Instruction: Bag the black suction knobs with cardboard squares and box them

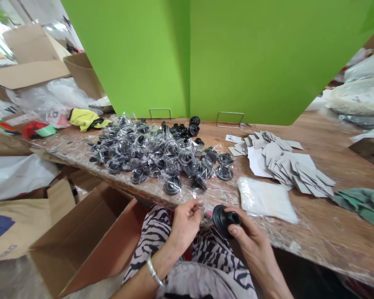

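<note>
In the lower centre of the frame, your right hand [252, 236] clamps the neck of a black, round, stepped, rubber-looking part [220, 219]; it's probably light, slightly flexible, sturdy, best held there. Whether your left hand's [186, 222] curled fingers grip anything, I can't tell.

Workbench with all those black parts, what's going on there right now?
A person's right hand holds a black ribbed part at the table's near edge. The left hand is beside it, fingertips together; whether they grip anything is unclear. Leftward lies a heap of similar parts, many in clear plastic; rightward, stacked plastic and grey cards.
</note>
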Available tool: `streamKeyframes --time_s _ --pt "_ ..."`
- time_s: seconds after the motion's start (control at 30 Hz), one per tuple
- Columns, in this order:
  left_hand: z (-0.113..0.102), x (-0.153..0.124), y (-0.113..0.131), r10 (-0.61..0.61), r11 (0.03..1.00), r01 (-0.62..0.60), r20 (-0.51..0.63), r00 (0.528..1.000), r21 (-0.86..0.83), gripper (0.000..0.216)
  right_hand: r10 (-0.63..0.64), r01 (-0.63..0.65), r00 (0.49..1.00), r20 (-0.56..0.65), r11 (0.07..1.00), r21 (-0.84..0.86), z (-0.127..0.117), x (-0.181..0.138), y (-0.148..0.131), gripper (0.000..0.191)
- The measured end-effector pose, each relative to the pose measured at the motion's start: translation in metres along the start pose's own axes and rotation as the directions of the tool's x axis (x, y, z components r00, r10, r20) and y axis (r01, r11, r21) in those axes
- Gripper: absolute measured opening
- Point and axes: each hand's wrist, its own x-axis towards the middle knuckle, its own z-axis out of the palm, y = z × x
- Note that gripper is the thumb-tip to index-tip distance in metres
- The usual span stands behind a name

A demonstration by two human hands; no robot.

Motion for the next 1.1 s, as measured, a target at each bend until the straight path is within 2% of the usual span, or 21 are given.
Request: streamKeyframes --time_s 0.07,0.23,0.3,0.37,0.43,0.53,0.63,0.7,0.8,0.97,1.1 --pt "0.002 0.001 0.0 -0.122 0.988 0.124 0.029 0.992 -0.088 0.018 0.041 -0.052 0.996 0.084 0.99 0.129 -0.007 -0.001 -0.003 0.036" --pt "0.006 -0.002 0.0 -0.098 0.972 0.143 0.23 0.968 -0.186 0.015 0.092 -0.159 0.942 0.322 0.969 0.19 -0.009 0.0 -0.006 0.045" --pt "0.006 -0.004 -0.002 -0.13 0.963 0.188 0.279 0.951 -0.194 0.017 0.135 -0.214 0.931 0.34 0.955 0.207 -0.004 0.001 -0.004 0.043" --pt "0.005 -0.004 -0.004 -0.141 0.968 0.187 0.256 0.956 -0.167 0.016 0.165 -0.226 0.945 0.283 0.954 0.197 0.003 0.002 -0.001 0.039" --pt "0.004 -0.005 -0.007 -0.099 0.987 0.12 0.182 0.978 -0.107 0.011 0.142 -0.16 0.978 0.149 0.981 0.114 0.009 0.0 0.002 0.035" --pt "0.005 -0.008 -0.007 -0.065 0.997 0.068 0.113 0.992 -0.028 0.008 0.004 -0.011 0.997 -0.081 0.996 -0.09 0.018 -0.005 0.007 0.032" --pt "0.01 -0.014 -0.006 -0.149 0.985 0.16 0.164 0.975 -0.057 0.009 -0.196 0.114 0.952 -0.235 0.94 -0.321 0.027 -0.01 0.017 0.029" --pt "0.014 -0.02 -0.007 -0.214 0.961 0.25 0.251 0.944 -0.119 0.008 -0.322 0.168 0.906 -0.276 0.87 -0.464 0.033 -0.011 0.025 0.028" --pt "0.018 -0.025 -0.012 -0.253 0.922 0.333 0.344 0.904 -0.199 0.008 -0.449 0.236 0.861 -0.24 0.769 -0.594 0.037 -0.01 0.037 0.025" --pt "0.014 -0.018 -0.023 -0.158 0.955 0.201 0.201 0.967 -0.219 0.012 -0.53 0.373 0.846 -0.064 0.673 -0.639 0.034 -0.008 0.045 0.027" --pt "0.008 -0.008 -0.025 -0.066 0.985 0.085 0.127 0.99 -0.152 0.017 -0.501 0.441 0.861 0.088 0.649 -0.621 0.033 -0.008 0.044 0.028"
